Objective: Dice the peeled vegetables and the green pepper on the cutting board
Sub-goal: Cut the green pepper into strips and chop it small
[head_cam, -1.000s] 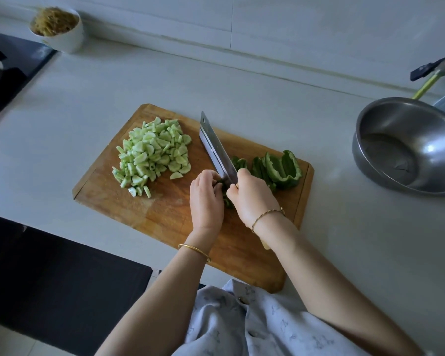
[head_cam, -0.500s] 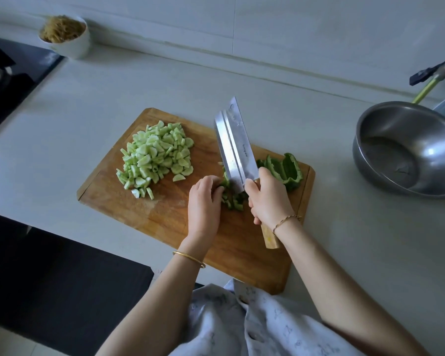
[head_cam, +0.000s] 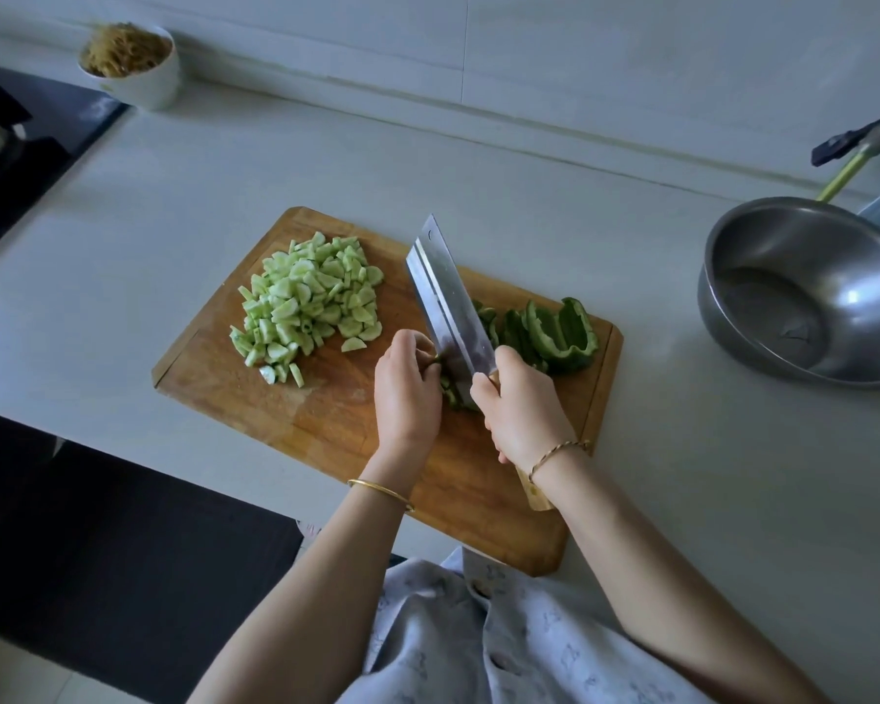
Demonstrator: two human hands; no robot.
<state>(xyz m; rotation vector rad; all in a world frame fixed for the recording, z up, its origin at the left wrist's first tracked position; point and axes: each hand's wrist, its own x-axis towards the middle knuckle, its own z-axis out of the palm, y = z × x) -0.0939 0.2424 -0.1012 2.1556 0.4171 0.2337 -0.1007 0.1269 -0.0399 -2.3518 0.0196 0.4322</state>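
the right grip is clamped around the handle of the cleaver, whose blade leans over the cutting board. the left grip has its curled fingers holding down green pepper strips, touching the blade's left side. bigger green pepper pieces lie just right of the blade. the diced pale vegetables are heaped at the board's far left, apart from both grips.
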